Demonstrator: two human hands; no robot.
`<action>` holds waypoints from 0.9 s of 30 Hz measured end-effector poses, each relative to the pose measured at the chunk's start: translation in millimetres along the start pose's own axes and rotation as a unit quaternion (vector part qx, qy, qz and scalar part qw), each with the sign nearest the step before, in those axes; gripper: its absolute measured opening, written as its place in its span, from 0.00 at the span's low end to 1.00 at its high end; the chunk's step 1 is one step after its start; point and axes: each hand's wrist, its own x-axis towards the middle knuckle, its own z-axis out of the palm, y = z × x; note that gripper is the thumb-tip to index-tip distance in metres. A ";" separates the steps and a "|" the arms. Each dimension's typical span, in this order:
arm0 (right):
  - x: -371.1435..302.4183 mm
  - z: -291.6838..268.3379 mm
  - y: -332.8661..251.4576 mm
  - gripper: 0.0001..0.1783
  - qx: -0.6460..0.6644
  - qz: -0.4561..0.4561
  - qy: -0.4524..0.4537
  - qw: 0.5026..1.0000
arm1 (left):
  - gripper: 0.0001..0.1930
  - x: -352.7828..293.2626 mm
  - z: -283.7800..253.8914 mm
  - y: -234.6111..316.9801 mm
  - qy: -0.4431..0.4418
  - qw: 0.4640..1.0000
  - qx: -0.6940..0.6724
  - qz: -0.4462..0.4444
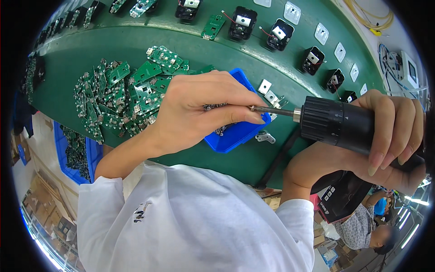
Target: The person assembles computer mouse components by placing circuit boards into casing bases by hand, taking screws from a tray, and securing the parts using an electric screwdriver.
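Over a small blue bin [229, 141], my left hand [192, 106] pinches a small screw [253, 108] between thumb and forefinger. More small screws [214, 107] show in the hollow of that hand. My right hand [395, 131] is wrapped round a black electric screwdriver [337, 122], held almost level. Its bit [278, 111] points left and its tip meets the screw at my left fingertips. Some loose screws [221, 130] lie in the bin, partly hidden by my left hand.
A heap of green circuit boards [115, 97] covers the table's left. Black housings [242, 23] and white covers [292, 12] line the far side. Small metal parts [265, 137] lie beside the bin. Another blue bin [63, 154] stands lower left. A person [362, 226] is behind, lower right.
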 end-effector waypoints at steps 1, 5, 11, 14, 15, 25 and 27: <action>1.3 0.4 -0.2 0.14 0.005 0.003 -0.009 1.000 | 0.08 -0.8 0.7 0.7 0.002 1.000 -0.006 -0.006; 5.1 1.2 -0.9 0.15 0.026 0.018 -0.047 0.998 | 0.08 -6.6 4.8 2.3 -0.007 0.998 -0.044 -0.047; 5.7 9.5 -6.6 0.16 0.062 0.043 -0.102 0.992 | 0.07 -11.7 2.1 2.9 -0.044 0.994 -0.066 -0.076; 8.1 3.4 -11.3 0.16 0.079 0.056 -0.128 0.987 | 0.06 -12.6 0.1 3.2 -0.057 0.995 -0.063 -0.053; 10.3 4.1 -15.0 0.16 0.085 0.060 -0.136 0.985 | 0.06 -12.9 -0.6 3.6 -0.063 0.996 -0.062 -0.034; 27.5 16.3 -4.5 0.18 0.107 0.078 -0.148 0.980 | 0.08 -20.5 -12.3 23.8 -0.036 0.977 0.186 0.102; 33.5 29.2 6.5 0.18 0.089 0.062 -0.099 0.989 | 0.09 -23.5 -13.3 25.5 -0.007 0.960 0.254 0.121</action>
